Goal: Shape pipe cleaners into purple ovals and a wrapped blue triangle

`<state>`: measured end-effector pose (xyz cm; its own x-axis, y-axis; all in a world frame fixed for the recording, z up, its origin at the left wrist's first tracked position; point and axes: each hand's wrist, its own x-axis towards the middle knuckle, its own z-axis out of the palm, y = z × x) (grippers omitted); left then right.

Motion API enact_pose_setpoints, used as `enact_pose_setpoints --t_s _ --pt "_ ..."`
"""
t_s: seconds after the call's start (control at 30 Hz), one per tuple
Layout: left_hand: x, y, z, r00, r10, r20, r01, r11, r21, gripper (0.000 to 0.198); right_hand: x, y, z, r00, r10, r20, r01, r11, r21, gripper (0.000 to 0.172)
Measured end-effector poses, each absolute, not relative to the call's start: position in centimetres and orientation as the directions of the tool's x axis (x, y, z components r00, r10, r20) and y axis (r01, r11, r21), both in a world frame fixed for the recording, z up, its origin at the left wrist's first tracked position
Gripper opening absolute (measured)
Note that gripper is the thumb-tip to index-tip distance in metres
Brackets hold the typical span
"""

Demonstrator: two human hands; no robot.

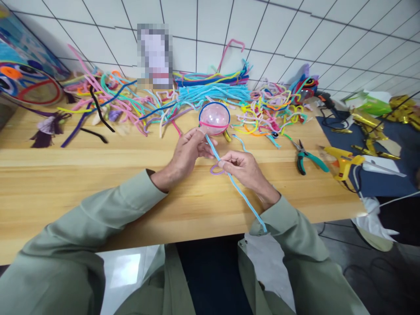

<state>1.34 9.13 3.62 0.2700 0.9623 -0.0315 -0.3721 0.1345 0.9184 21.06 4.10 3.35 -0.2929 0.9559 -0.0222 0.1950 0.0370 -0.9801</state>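
A clear round ball (215, 117) with a dark blue ring around its rim and a pink band across it is at my left hand (190, 153). The fingers of that hand are bent around the ball's lower edge and the upper end of a light blue pipe cleaner (247, 201). My right hand (241, 168) pinches the same pipe cleaner farther down, and its free end slants toward my right sleeve. A small purple loop (215, 169) shows beside my right fingertips. How the blue strip meets the ball is hidden by my left fingers.
Bundled light blue pipe cleaners (213, 94) lie at the back, with tangled colored ones on both sides. Teal-handled pliers (306, 159) and a yellow glue gun (343, 162) lie at the right. A decorated round piece (29, 85) stands far left, near a dark tassel (46, 129).
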Motion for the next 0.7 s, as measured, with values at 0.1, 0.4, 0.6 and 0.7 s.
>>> enact_pose_setpoints --t_s 0.1,0.4,0.6,0.7 --pt "1.4 9.0 3.2 0.324 0.946 0.024 -0.334 0.091 0.938 0.045 21.1 4.4 3.3 -0.308 0.951 -0.009 0.175 0.047 -0.983 0.030" --pt "1.3 9.2 2.9 0.366 0.930 0.014 -0.380 0.135 0.915 0.044 21.5 4.9 3.4 -0.354 0.934 -0.051 0.131 -0.004 -0.991 0.031" --pt "1.3 9.2 3.5 0.327 0.945 -0.020 -0.453 0.175 0.874 0.030 21.4 4.9 3.5 -0.347 0.934 -0.078 0.098 -0.047 -0.994 0.033" --pt "1.2 9.0 3.8 0.315 0.948 -0.040 -0.424 0.179 0.888 0.030 21.5 4.7 3.5 -0.356 0.931 -0.078 0.144 -0.028 -0.989 0.031"
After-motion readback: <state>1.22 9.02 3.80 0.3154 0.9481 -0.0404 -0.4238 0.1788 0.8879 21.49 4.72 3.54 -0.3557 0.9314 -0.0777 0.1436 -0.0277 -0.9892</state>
